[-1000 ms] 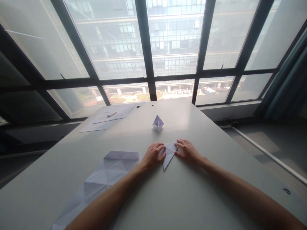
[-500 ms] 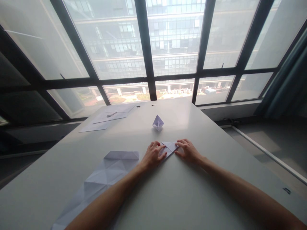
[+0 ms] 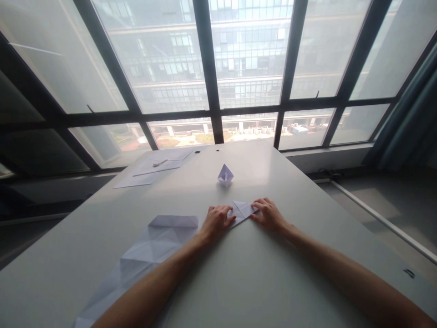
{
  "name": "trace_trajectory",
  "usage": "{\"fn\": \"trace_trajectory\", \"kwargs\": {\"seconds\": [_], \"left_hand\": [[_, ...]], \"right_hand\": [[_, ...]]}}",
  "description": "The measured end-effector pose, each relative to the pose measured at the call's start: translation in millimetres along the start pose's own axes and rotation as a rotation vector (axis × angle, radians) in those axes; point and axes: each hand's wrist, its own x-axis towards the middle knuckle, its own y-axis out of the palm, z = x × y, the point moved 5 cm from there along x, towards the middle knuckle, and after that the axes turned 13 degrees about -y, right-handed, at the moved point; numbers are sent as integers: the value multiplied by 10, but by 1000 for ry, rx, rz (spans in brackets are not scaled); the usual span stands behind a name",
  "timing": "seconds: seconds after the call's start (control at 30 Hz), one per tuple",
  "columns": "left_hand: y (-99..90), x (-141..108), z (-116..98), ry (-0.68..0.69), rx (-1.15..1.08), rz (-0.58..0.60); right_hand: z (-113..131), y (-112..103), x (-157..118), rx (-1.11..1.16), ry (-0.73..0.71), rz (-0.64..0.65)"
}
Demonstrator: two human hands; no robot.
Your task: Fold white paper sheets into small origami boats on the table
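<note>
In the head camera's view, a person's bare hands work a small piece of folded paper (image 3: 241, 210) on a white surface (image 3: 273, 278) before tall, dark-framed windows (image 3: 251, 68). The left hand (image 3: 216, 220) grips the paper at its left side, thumb and fingers bent over it; the right hand (image 3: 269, 216) has its grip closed on the opposite corner, fingertips and thumb meeting the paper's edge. The paper lies between the two hands, low on the surface, a diagonal fold line running across its upper face and a point at its far edge. Just beyond it stands a folded paper figure (image 3: 226, 175), its peak upright, apart from both hands. To the left, a large creased sheet (image 3: 150, 241) lies spread out, partly hidden by the left forearm (image 3: 160, 282). Farther off on the same side, flat white sheets (image 3: 136, 180) overlap near the far end of the surface, a small pale object (image 3: 160, 163) resting on top, too small to identify. A dark mark (image 3: 409, 273) shows near the right edge of the surface. A blue-green curtain (image 3: 406, 114) hangs at right, and a glass-fronted building (image 3: 170, 59) fills the view outside.
</note>
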Motion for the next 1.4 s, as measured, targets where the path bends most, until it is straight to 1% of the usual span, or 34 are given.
{"fn": "trace_trajectory", "kwargs": {"seconds": [0.3,0.57,0.73,0.87,1.03,1.23,1.4], "left_hand": [[-67,-14,-59,-7,23,-16],[-43,-14,-56,0,56,-12],[-24,-8,-27,-8,113,22],[-16,-1,-6,-57,117,51],[-21,-8,-26,-56,112,46],[-25,-6,-25,-38,84,17],[-34,-9,-40,-33,59,14]], "right_hand": [[-53,13,-6,-16,21,-25],[-92,40,-5,3,30,-49],[-75,32,-8,15,17,-63],[-58,32,-9,20,15,-35],[-70,37,-8,29,31,-16],[-84,30,-1,74,6,-75],[-86,-12,-2,173,-1,-188]]}}
